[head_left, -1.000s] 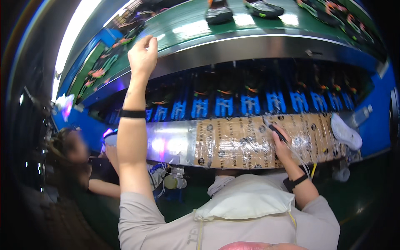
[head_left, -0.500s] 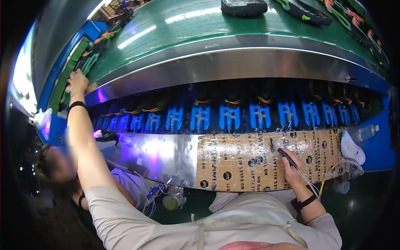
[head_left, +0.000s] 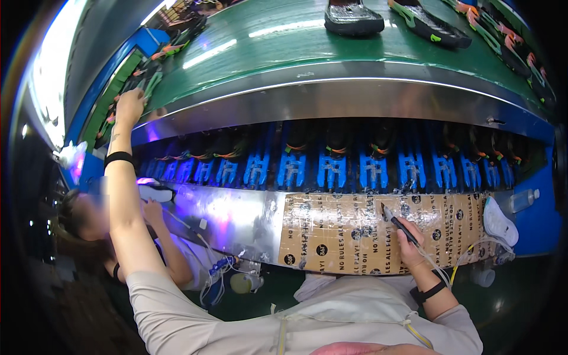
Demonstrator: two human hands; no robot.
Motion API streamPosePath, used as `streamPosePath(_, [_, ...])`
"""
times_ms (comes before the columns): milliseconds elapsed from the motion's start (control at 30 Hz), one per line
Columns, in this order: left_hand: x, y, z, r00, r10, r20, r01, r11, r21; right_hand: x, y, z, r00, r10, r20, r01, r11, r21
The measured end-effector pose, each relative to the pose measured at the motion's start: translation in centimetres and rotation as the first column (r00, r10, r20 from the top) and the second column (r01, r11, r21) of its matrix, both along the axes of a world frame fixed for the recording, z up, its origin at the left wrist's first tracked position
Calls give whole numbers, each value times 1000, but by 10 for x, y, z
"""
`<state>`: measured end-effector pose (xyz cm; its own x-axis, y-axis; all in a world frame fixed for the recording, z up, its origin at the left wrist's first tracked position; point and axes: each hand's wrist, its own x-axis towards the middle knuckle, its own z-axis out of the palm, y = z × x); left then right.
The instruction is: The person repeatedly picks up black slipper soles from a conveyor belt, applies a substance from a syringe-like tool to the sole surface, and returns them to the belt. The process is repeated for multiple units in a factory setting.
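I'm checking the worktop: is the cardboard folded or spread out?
Spread out: the cardboard lies flat across the right of the metal bench, no fold showing, beneath the right hand and its black tool.

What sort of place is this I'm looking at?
Probably a shoe factory's production line: dark shoe soles lie on a green belt-like surface, blue holders stand in a row below it, and the right hand grips a pen-like tool.

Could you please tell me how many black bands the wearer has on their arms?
2: one black band around the left forearm, another band around the right forearm; sleeves could hide more.
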<state>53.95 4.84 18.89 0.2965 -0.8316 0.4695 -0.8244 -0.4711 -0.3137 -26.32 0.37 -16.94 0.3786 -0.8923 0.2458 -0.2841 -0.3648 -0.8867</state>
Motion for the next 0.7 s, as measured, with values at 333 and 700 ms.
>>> streamPosePath(333, [-49,19,13,909,268,-319,-322,938,-129,0,6,-10,994,-6,113,-2,998,67])
streamPosePath(700, [-260,55,-160,-311,-868,-387,-541,496,-679,-5,0,7,929,-128,347,34,963,266])
